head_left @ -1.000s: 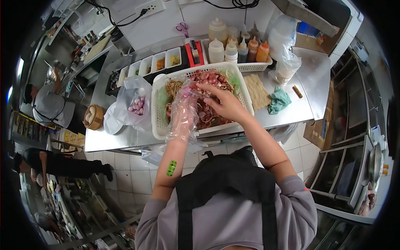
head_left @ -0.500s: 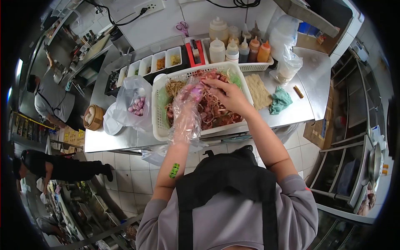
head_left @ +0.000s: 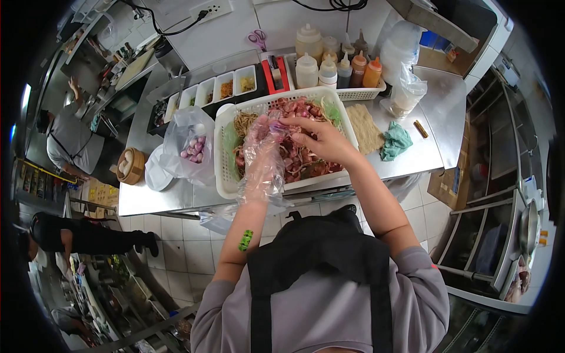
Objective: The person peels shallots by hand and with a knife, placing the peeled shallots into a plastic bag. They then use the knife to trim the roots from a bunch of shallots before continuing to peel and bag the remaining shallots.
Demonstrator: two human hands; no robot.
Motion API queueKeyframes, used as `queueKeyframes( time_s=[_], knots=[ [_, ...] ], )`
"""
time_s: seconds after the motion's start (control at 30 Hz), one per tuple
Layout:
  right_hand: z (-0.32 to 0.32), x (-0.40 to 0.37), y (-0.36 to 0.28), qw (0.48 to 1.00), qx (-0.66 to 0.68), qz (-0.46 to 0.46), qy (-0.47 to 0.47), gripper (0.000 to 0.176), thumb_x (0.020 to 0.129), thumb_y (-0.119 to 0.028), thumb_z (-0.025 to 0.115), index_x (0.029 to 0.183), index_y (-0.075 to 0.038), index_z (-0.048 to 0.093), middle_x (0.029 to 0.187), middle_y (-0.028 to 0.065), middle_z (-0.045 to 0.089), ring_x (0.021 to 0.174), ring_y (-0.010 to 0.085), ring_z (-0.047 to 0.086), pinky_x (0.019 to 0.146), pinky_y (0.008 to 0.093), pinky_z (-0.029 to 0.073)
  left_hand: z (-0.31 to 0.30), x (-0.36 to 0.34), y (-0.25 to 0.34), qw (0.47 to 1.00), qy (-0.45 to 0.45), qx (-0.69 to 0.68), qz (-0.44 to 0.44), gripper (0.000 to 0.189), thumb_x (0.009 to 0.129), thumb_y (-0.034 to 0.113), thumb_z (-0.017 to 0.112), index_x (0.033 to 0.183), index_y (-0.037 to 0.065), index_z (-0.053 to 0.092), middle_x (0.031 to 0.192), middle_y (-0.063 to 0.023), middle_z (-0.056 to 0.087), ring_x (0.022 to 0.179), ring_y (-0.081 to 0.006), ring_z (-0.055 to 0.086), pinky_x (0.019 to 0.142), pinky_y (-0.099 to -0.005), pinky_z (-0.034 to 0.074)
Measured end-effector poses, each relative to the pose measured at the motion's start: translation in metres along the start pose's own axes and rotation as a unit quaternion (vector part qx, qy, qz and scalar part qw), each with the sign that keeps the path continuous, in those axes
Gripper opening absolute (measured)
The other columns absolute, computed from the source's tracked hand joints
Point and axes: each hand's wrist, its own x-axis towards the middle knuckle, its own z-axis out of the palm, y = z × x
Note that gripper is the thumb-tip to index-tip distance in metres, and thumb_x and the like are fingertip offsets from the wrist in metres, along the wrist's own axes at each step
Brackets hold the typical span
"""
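A white plastic basket [head_left: 226, 187] on the steel counter holds red shallots [head_left: 297, 110] with dry roots and skins, with green netting at its sides. My left hand [head_left: 263, 136], in a clear plastic glove, is over the basket with its fingers curled round a purple shallot [head_left: 276, 126]. Bare and reaching in from the right, my right hand [head_left: 318, 139] has its fingertips at that same shallot. A plastic bag [head_left: 176, 132] left of the basket contains peeled shallots [head_left: 193, 149].
Sauce bottles [head_left: 307, 72] and small trays of toppings [head_left: 226, 86] line the back. A brown cloth [head_left: 365, 129] and a green cloth [head_left: 396, 141] lie right of the basket. A bamboo steamer [head_left: 130, 165] is at the left edge. Two other people [head_left: 69, 136] are at far left.
My left hand has turned slightly, and my right fingers have shifted left and down toward the shallot. At far left, one person has raised an arm and the other has moved slightly.
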Motion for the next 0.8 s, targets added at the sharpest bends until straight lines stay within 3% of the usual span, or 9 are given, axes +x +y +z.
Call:
queueKeyframes(
  time_s=[0.17,0.23,0.33,0.4,0.5,0.63,0.8],
  knots=[
    [0.008,0.002,0.002,0.999,0.008,-0.035,0.035,0.031,0.089,-0.010,0.056,0.121,-0.008,0.057,0.113,0.0102,0.063,0.104,0.0195,0.059,0.090,0.0312,0.044,-0.006,0.004,-0.004,0.999,-0.025,-0.035,0.007,0.052,0.083,0.012,0.067,0.129,0.009,0.042,0.123,-0.0054,0.051,0.108,-0.0161,0.052,0.086,-0.0278,0.047],
    [0.013,0.003,0.003,0.986,-0.051,-0.123,0.099,0.033,0.087,-0.010,0.059,0.120,-0.013,0.059,0.099,0.0131,0.066,0.081,0.0272,0.062,0.078,0.0323,0.048,-0.008,0.003,-0.003,0.999,-0.025,-0.034,-0.008,0.051,0.083,0.011,0.066,0.128,0.009,0.043,0.122,-0.0056,0.052,0.109,-0.0159,0.052,0.086,-0.0278,0.047],
    [0.011,-0.002,-0.009,0.986,-0.113,-0.088,0.081,0.033,0.086,-0.009,0.059,0.119,-0.012,0.059,0.100,0.0140,0.065,0.084,0.0298,0.062,0.078,0.0321,0.048,-0.008,0.000,0.000,0.998,-0.021,-0.043,-0.047,0.045,0.083,0.013,0.067,0.124,0.009,0.047,0.117,-0.0045,0.056,0.107,-0.0154,0.054,0.085,-0.0291,0.048],
    [0.011,-0.002,-0.010,0.991,-0.082,-0.073,0.072,0.032,0.087,-0.008,0.058,0.118,-0.011,0.059,0.101,0.0143,0.065,0.086,0.0291,0.062,0.079,0.0320,0.048,-0.004,-0.002,0.001,0.995,0.016,-0.076,-0.066,0.040,0.083,0.017,0.067,0.119,0.010,0.049,0.111,-0.0022,0.057,0.101,-0.0136,0.056,0.082,-0.0266,0.049],
    [0.013,0.001,-0.002,0.993,-0.024,-0.079,0.079,0.031,0.087,-0.009,0.058,0.118,-0.011,0.059,0.102,0.0146,0.065,0.087,0.0266,0.063,0.080,0.0317,0.047,-0.007,0.002,-0.003,0.999,0.004,-0.040,-0.012,0.036,0.085,0.017,0.065,0.116,0.009,0.049,0.106,-0.0030,0.058,0.095,-0.0130,0.057,0.080,-0.0245,0.051],
    [0.014,0.002,0.008,0.994,0.017,-0.063,0.092,0.030,0.089,-0.010,0.057,0.119,-0.009,0.059,0.103,0.0142,0.065,0.089,0.0217,0.062,0.083,0.0307,0.046,-0.002,-0.005,0.003,0.997,0.018,-0.055,-0.048,0.033,0.087,0.008,0.059,0.118,0.006,0.047,0.102,-0.0060,0.057,0.092,-0.0144,0.058,0.082,-0.0243,0.051],
    [0.010,-0.001,0.010,0.993,0.019,-0.051,0.100,0.033,0.089,-0.011,0.056,0.122,-0.011,0.057,0.106,0.0132,0.065,0.094,0.0219,0.061,0.086,0.0305,0.045,-0.009,0.003,-0.008,0.999,0.018,-0.045,-0.010,0.034,0.089,0.004,0.054,0.121,0.010,0.046,0.103,-0.0069,0.058,0.088,-0.0147,0.059,0.079,-0.0301,0.054]
  ],
)
